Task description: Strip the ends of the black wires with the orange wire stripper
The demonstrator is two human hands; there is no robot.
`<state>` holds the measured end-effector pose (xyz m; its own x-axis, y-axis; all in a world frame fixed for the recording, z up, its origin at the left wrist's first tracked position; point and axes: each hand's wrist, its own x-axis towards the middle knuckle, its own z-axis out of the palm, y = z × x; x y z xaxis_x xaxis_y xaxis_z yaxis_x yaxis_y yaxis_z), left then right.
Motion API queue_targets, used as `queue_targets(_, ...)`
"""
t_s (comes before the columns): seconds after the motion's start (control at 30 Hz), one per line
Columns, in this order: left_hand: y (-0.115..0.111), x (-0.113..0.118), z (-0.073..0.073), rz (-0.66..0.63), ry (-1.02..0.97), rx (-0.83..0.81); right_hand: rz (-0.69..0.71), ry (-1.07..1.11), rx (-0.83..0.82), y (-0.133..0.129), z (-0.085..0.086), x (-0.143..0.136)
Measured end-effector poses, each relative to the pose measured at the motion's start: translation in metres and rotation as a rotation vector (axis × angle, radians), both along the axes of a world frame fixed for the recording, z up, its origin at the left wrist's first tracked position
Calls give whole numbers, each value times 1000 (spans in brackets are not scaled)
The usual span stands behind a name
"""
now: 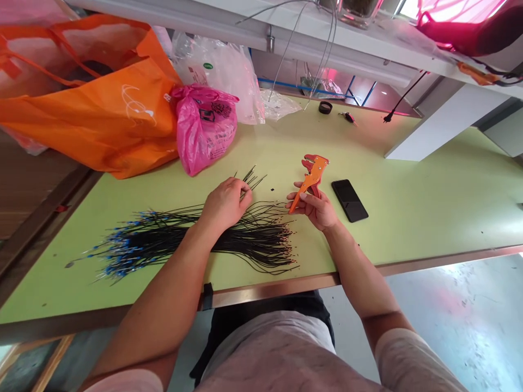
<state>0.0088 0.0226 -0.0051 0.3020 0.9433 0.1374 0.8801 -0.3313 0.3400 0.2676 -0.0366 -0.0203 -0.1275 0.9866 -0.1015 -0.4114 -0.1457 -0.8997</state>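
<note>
A wide bundle of black wires lies across the green table, blue pieces at its left end and copper-coloured tips at its right. My left hand is over the upper edge of the bundle, its fingers closed beside a few short dark wires; what it grips is hidden. In my right hand is an orange and red wire-stripping tool, held by the handles with its jaws pointing up and away. The right hand is just right of the copper-tipped wire ends.
An orange bag and a pink plastic bag stand at the back left. A black phone lies right of the tool. Behind are a black ring, keys and a white shelf support.
</note>
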Motion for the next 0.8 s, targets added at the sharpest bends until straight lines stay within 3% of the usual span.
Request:
queue_targets(0.17, 4, 2, -11, 29, -66, -49, -37, 15, -12, 0, 0, 1)
queue_targets(0.37, 17, 7, -27, -63, -43, -44, -17, 34, 14, -1, 2, 0)
queue_targets(0.67, 31, 31, -16, -30, 200, 24, -1, 76, 1, 2, -3, -2)
queue_targets(0.8, 40, 38, -14, -16, 290, -42, -2, 78, -12, 3, -5, -3)
